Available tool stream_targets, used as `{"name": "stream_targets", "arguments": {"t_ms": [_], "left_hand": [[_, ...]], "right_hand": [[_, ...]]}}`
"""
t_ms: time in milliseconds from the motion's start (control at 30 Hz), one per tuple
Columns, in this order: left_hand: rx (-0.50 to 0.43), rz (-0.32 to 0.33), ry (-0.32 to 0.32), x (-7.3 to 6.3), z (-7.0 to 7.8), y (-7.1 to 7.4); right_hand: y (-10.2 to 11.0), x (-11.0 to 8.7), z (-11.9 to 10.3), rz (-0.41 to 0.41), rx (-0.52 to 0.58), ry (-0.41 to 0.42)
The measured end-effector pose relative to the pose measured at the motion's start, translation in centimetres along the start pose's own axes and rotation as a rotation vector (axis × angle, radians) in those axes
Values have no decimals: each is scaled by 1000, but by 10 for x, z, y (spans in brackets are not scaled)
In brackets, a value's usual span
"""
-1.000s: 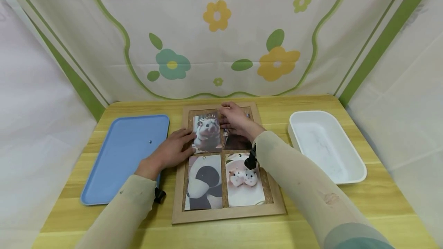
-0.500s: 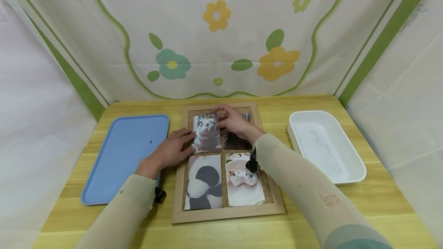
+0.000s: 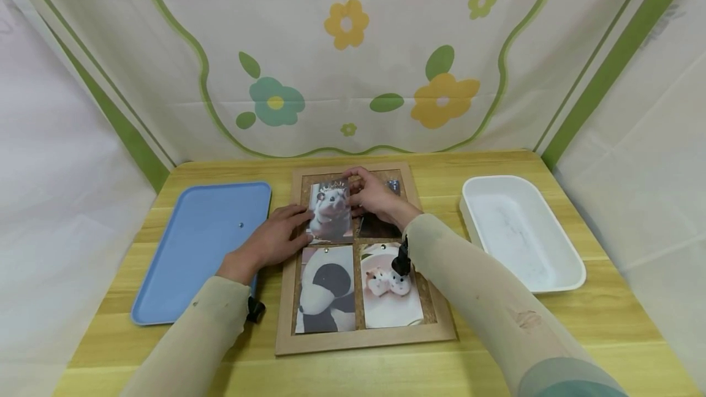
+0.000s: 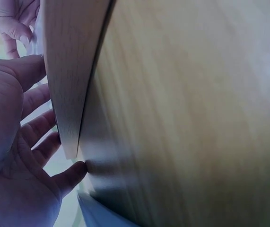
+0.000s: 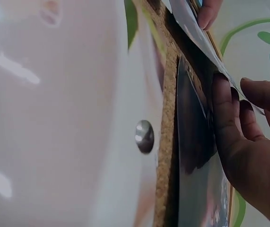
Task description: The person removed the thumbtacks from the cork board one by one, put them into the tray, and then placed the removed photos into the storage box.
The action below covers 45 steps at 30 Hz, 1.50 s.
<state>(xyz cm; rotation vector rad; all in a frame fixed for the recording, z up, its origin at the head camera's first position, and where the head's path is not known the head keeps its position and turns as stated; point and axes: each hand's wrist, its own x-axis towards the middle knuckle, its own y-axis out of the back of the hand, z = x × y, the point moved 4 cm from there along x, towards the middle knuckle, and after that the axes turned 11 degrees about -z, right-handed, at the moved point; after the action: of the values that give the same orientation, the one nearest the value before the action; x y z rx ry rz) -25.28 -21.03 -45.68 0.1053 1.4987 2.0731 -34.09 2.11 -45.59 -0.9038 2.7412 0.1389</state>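
A photo of a white hamster with a crown (image 3: 333, 216) lies at the upper left of a wood-framed cork board (image 3: 366, 342). My right hand (image 3: 377, 193) pinches the photo's right edge; in the right wrist view the thumb is on one side and fingers on the other, and this edge is lifted off the cork. Fingers of my left hand (image 3: 276, 238) stretch over the frame and touch the photo's left edge. Below lie a grey-and-white photo (image 3: 325, 293) and a photo of two hamsters (image 3: 390, 308), each with a silver pushpin (image 5: 144, 136) at its top.
A dark photo (image 3: 379, 227) at the board's upper right is partly hidden by my right hand. To the left lies a blue tray (image 3: 193, 244) holding one small silver pin (image 3: 241, 225). A white bin (image 3: 518, 238) stands at right. Flowered cloth (image 3: 347, 78) hangs behind the table.
My right hand has shifted slightly left, with its fingers further over the crowned hamster photo's right edge. The left hand stays in place.
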Motion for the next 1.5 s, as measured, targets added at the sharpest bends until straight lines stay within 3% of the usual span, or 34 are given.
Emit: {"name": "stream_targets", "arguments": {"t_ms": [300,767,1233,1500], "left_hand": [[-9,0,-2,2,-2,1],[-57,-1,-5,4,-6,0],[-39,-11,-5,9,-5,-1],[-14,5,-13,9,-9,-2]], "right_hand": [[-5,-1,-1,-17,-33,26],[5,-3,4,33,-18,31],[22,-16,0,23,172,33],[31,-33,-13,14,161,42]]}}
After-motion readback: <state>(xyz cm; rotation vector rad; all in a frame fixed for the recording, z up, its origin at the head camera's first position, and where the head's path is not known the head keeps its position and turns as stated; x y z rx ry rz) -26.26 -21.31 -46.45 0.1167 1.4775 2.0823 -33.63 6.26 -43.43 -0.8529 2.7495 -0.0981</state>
